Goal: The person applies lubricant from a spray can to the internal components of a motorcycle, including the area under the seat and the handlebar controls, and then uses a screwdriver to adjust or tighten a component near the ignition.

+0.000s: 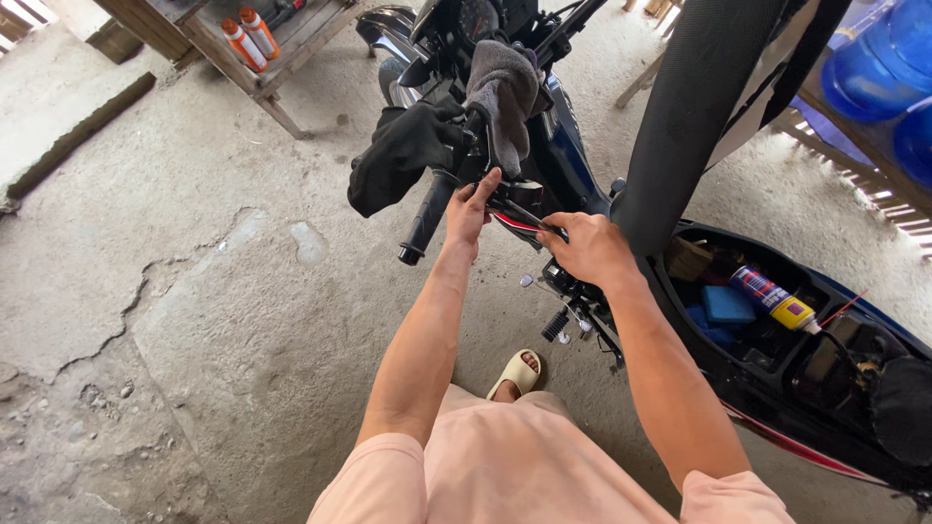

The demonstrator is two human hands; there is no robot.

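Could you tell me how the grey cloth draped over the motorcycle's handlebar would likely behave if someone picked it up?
The grey cloth hangs in soft folds over the handlebar, so it is probably floppy and light. It looks thick and fuzzy, so likely easy to grip and not fragile.

Counting now: one motorbike [573, 165], two orange bottles [250, 37] sitting on one wooden table [291, 58], one spray can [774, 299] lying under the raised seat [694, 107], two blue water jugs [888, 68], one sandal [515, 373], two hands [470, 212].
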